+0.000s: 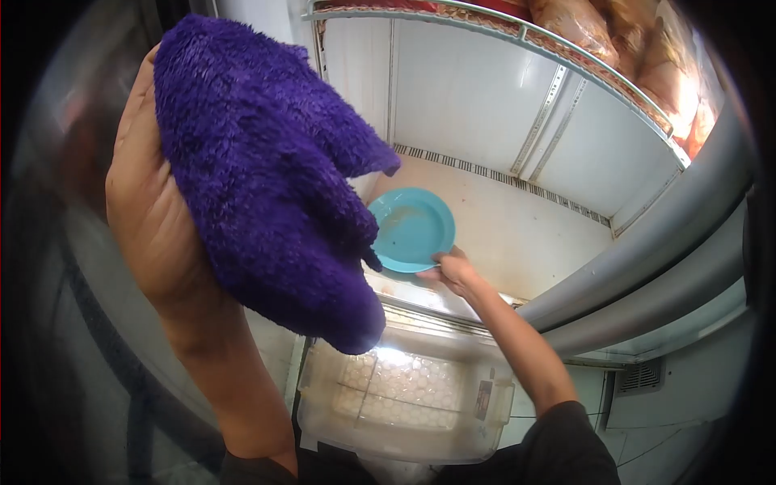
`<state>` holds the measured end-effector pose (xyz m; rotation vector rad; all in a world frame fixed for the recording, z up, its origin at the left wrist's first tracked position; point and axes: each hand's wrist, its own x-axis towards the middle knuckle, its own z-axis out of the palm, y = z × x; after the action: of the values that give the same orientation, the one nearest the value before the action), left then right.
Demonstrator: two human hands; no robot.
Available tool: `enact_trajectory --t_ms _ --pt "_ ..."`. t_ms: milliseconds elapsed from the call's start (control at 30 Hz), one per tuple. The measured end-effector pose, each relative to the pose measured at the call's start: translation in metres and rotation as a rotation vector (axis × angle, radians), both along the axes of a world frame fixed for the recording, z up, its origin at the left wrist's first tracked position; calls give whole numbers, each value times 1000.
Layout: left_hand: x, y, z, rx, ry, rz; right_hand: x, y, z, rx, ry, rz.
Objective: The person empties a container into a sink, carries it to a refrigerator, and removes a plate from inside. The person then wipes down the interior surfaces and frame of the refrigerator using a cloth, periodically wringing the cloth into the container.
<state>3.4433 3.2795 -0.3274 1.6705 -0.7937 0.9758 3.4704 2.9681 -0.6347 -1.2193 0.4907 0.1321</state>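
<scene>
Purple cloth (259,170) gathered in left hand (153,210), upper left of the frame: hold clear of the turquoise plate (414,230) at centre, pinched at the rim by right hand (453,272). Support plate near level, thumb firm, to retain residue. On clear tub (323,420), lower centre, note small label (483,400); lettering illegible.

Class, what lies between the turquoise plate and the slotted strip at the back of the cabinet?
In the head view, only the pale cabinet floor, with small specks, lies between plate and strip.
</scene>
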Motion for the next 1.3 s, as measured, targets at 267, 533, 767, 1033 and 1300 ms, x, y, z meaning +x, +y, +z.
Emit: enact_trajectory --t_ms 267,533,767,1033,1300 --pt "-5 -4 3 -114 39 -101 -115 0 52 -299 -111 164" --pt "-10 -11 5 -177 129 -219 -208 43 84 -971 -450 339" --pt "-5 -7 0 -205 118 -341 -220 27 91 -1003 -420 232" --pt "8 -25 -8 7 115 -175 -267 -18 98 -309 -87 -65" --pt "5 -51 -13 97 160 -183 -323 -45 81 -286 102 -178"
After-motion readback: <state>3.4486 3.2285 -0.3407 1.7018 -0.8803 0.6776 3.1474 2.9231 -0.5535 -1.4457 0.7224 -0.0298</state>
